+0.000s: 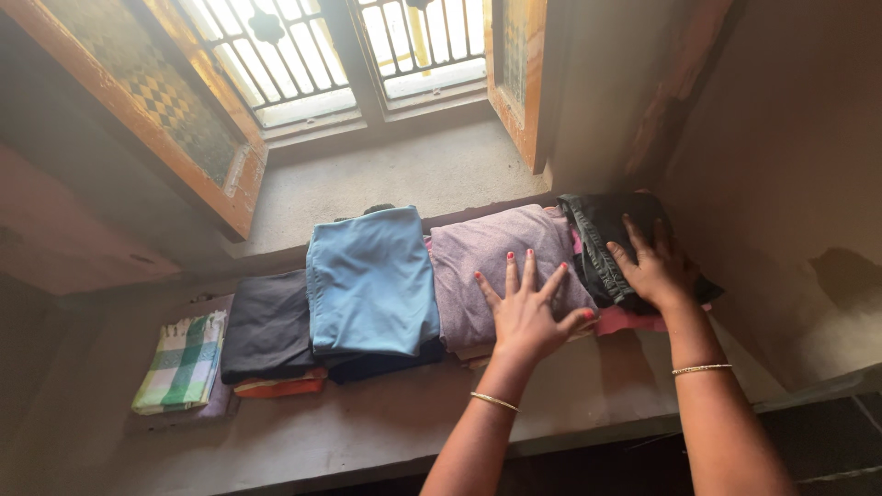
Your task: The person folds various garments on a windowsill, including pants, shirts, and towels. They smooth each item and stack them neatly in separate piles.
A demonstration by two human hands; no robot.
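Several folded clothes lie in a row on a stone ledge [367, 427] under a window. My left hand [528, 308] rests flat, fingers spread, on a folded mauve-grey cloth [487, 253]. My right hand [654, 264] presses flat on a folded dark green-black garment [602, 225] at the row's right end, by the wall. A pink cloth [629, 321] shows under these two piles. To the left lie a folded light blue cloth [367, 280], a black one [266, 326] over an orange one [280, 388], and a green checked cloth [182, 363].
An open window with a metal grille [340, 41] and wooden shutters [161, 110] sits above a deep sill [395, 174]. A plastered wall [790, 165] closes in the right side. The ledge's front edge runs below the clothes.
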